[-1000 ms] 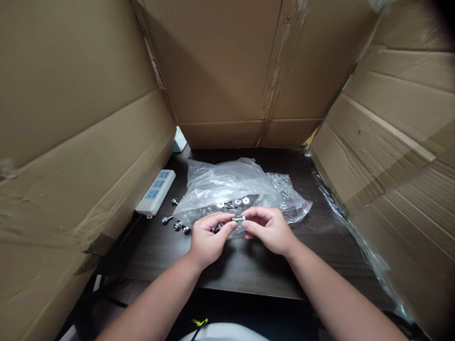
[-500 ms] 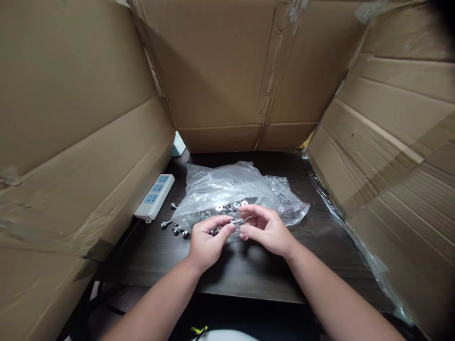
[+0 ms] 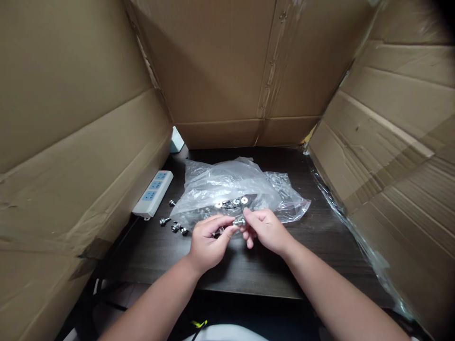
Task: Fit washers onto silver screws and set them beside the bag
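Both my hands meet over the dark table [image 3: 249, 270], just in front of a clear plastic bag [image 3: 227, 182]. My left hand [image 3: 208, 241] pinches one end of a small metal bolt [image 3: 239, 221] between thumb and fingers. My right hand [image 3: 265, 229] grips the other end of the same bolt with its fingertips. Whether a nut sits on the bolt is too small to tell. A few shiny washers [image 3: 234, 202] lie on the bag right behind my fingers.
Several loose bolts [image 3: 174, 225] lie on the table left of my hands. A white power strip [image 3: 152, 194] rests by the left cardboard wall [image 3: 71, 142]. Cardboard panels [image 3: 249, 71] close the table at the back and on the right [image 3: 391, 142].
My right hand's fingers have shifted on the bolt, curling closer around its end. Both hands stay in the same spot. The camera view has tilted slightly.
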A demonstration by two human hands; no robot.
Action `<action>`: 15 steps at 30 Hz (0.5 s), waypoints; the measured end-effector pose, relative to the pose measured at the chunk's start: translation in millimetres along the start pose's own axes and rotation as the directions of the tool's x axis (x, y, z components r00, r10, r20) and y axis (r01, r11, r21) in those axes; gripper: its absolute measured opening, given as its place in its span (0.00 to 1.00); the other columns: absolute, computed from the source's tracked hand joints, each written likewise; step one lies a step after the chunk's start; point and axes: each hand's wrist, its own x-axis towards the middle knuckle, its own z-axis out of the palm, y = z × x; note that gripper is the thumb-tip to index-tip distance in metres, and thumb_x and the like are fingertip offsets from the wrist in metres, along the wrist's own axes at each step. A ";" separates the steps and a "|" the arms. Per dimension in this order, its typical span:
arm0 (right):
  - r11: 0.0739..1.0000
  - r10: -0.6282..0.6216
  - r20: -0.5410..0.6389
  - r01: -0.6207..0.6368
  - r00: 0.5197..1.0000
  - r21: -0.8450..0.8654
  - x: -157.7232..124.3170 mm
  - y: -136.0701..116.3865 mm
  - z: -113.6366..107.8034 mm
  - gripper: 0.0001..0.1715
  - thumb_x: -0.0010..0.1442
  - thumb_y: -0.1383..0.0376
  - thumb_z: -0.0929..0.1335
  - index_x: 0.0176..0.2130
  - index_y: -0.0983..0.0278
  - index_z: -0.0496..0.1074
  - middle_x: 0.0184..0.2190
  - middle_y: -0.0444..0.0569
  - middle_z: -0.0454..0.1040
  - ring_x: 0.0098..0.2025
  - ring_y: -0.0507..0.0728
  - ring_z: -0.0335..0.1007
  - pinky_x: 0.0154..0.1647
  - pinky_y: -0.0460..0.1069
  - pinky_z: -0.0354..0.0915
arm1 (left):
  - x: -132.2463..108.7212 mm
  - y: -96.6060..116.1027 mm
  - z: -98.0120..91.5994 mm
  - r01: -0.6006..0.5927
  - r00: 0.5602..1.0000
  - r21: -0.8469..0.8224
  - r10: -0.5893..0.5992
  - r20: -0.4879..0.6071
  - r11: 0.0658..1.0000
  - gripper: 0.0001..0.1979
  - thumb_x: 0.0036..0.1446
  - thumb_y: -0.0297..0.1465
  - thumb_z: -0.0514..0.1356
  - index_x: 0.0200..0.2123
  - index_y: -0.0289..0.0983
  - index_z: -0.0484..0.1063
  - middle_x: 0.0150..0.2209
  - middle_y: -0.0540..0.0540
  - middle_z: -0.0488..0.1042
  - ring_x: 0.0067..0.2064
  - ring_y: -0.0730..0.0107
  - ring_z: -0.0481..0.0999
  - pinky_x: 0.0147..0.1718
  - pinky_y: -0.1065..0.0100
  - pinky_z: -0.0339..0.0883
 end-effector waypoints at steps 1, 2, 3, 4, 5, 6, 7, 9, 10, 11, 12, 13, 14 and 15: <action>1.000 0.007 -0.008 -0.007 1.000 0.020 0.8 0.3 -0.7 0.33 0.59 0.43 0.61 0.25 0.69 0.70 0.18 0.46 0.69 0.16 0.49 0.67 0.17 0.43 0.62 | 0.1 0.1 0.0 0.020 1.000 -0.006 -0.020 -0.005 1.000 0.04 0.51 0.28 0.64 0.31 0.37 0.78 0.28 0.46 0.80 0.29 0.68 0.79 0.29 0.70 0.73; 0.999 -0.001 -0.022 0.002 1.000 0.042 1.2 -0.2 -1.3 0.33 0.59 0.42 0.61 0.27 0.70 0.71 0.20 0.46 0.70 0.17 0.49 0.68 0.18 0.44 0.63 | 0.1 0.2 -0.2 0.051 0.999 -0.014 -0.051 -0.012 0.999 0.03 0.50 0.28 0.64 0.31 0.37 0.78 0.29 0.46 0.80 0.30 0.67 0.79 0.29 0.70 0.73; 0.998 -0.024 -0.039 0.026 0.999 0.060 1.1 -1.1 -1.7 0.32 0.59 0.43 0.61 0.30 0.69 0.71 0.22 0.46 0.70 0.18 0.49 0.69 0.19 0.44 0.64 | 0.1 0.0 -0.4 0.091 0.996 -0.026 -0.091 -0.019 0.996 0.03 0.50 0.28 0.65 0.31 0.37 0.78 0.29 0.46 0.80 0.30 0.67 0.79 0.30 0.70 0.73; 0.995 -0.059 -0.056 0.063 0.997 0.072 0.5 -2.4 -2.0 0.30 0.58 0.44 0.63 0.33 0.69 0.71 0.24 0.46 0.70 0.20 0.50 0.69 0.20 0.44 0.66 | -0.1 -0.4 -0.7 0.133 0.991 -0.045 -0.134 -0.024 0.990 0.03 0.50 0.28 0.65 0.30 0.37 0.78 0.30 0.46 0.80 0.31 0.66 0.79 0.32 0.69 0.74; 0.991 -0.103 -0.070 0.108 0.992 0.074 -0.5 -3.6 -2.0 0.26 0.57 0.47 0.66 0.37 0.68 0.71 0.27 0.46 0.71 0.21 0.50 0.70 0.21 0.45 0.67 | -0.4 -1.2 -1.0 0.176 0.984 -0.070 -0.178 -0.025 0.982 0.03 0.50 0.29 0.65 0.31 0.37 0.78 0.31 0.45 0.81 0.32 0.65 0.80 0.33 0.68 0.74; 0.985 -0.152 -0.077 0.157 0.985 0.068 -1.8 -4.5 -1.8 0.22 0.56 0.50 0.69 0.40 0.67 0.71 0.29 0.46 0.71 0.23 0.50 0.71 0.23 0.46 0.69 | -0.8 -2.1 -1.2 0.213 0.976 -0.095 -0.216 -0.023 0.972 0.04 0.50 0.30 0.65 0.31 0.37 0.78 0.31 0.45 0.81 0.33 0.64 0.80 0.34 0.66 0.75; 0.978 -0.196 -0.077 0.201 0.978 0.061 -3.0 -4.9 -1.2 0.20 0.54 0.54 0.71 0.42 0.65 0.71 0.32 0.47 0.71 0.25 0.51 0.72 0.25 0.47 0.70 | -1.2 -3.1 -1.3 0.245 0.969 -0.117 -0.248 -0.018 0.963 0.05 0.50 0.30 0.65 0.31 0.37 0.78 0.32 0.45 0.81 0.34 0.63 0.80 0.35 0.65 0.75; 0.965 -0.252 -0.074 0.256 0.965 0.052 -5.0 -4.3 0.6 0.20 0.51 0.61 0.74 0.44 0.63 0.71 0.35 0.47 0.72 0.28 0.52 0.73 0.29 0.48 0.72 | -2.0 -4.8 -1.2 0.280 0.959 -0.144 -0.284 -0.008 0.949 0.06 0.50 0.31 0.65 0.32 0.37 0.78 0.32 0.45 0.81 0.35 0.61 0.80 0.34 0.64 0.75; 0.962 -0.266 -0.077 0.270 0.961 0.046 -5.5 -3.7 1.7 0.19 0.50 0.63 0.74 0.43 0.62 0.72 0.36 0.47 0.72 0.29 0.52 0.74 0.31 0.49 0.72 | -2.2 -5.2 -1.1 0.284 0.958 -0.147 -0.288 -0.004 0.947 0.06 0.50 0.32 0.65 0.32 0.37 0.78 0.32 0.45 0.81 0.35 0.61 0.80 0.34 0.64 0.75; 0.960 -0.275 -0.082 0.278 0.958 0.037 -5.8 -3.2 2.9 0.17 0.50 0.63 0.74 0.42 0.62 0.73 0.35 0.47 0.72 0.29 0.53 0.74 0.31 0.49 0.72 | -2.3 -5.2 -0.9 0.281 0.959 -0.145 -0.285 -0.002 0.949 0.06 0.50 0.31 0.65 0.32 0.37 0.78 0.32 0.45 0.81 0.35 0.61 0.80 0.33 0.65 0.75; 0.959 -0.279 -0.088 0.282 0.956 0.028 -5.8 -3.2 4.1 0.14 0.51 0.64 0.74 0.40 0.63 0.74 0.35 0.47 0.73 0.29 0.53 0.74 0.31 0.49 0.72 | -2.2 -4.8 -0.8 0.271 0.962 -0.141 -0.274 -0.002 0.952 0.05 0.50 0.31 0.65 0.32 0.37 0.78 0.32 0.45 0.81 0.34 0.61 0.80 0.33 0.65 0.75; 0.959 -0.279 -0.094 0.282 0.956 0.022 -5.8 -3.6 5.1 0.12 0.51 0.64 0.74 0.38 0.64 0.75 0.34 0.47 0.73 0.28 0.52 0.73 0.31 0.49 0.72 | -1.9 -4.2 -0.8 0.253 0.967 -0.133 -0.255 -0.004 0.958 0.05 0.50 0.31 0.65 0.32 0.36 0.78 0.32 0.45 0.81 0.34 0.62 0.80 0.33 0.65 0.75; 0.961 -0.272 -0.098 0.275 0.957 0.020 -5.8 -4.6 5.9 0.10 0.51 0.64 0.73 0.36 0.64 0.75 0.34 0.48 0.73 0.27 0.52 0.73 0.30 0.49 0.72 | -1.6 -3.4 -0.8 0.228 0.973 -0.122 -0.231 -0.008 0.966 0.04 0.50 0.30 0.65 0.31 0.36 0.78 0.32 0.45 0.81 0.33 0.63 0.80 0.33 0.66 0.75; 0.965 -0.256 -0.098 0.259 0.962 0.023 -5.8 -6.0 6.4 0.09 0.51 0.64 0.73 0.34 0.65 0.75 0.34 0.48 0.73 0.26 0.52 0.73 0.29 0.49 0.72 | -1.2 -2.5 -0.9 0.198 0.980 -0.107 -0.201 -0.013 0.974 0.04 0.50 0.29 0.65 0.31 0.36 0.78 0.31 0.45 0.81 0.33 0.64 0.80 0.33 0.67 0.75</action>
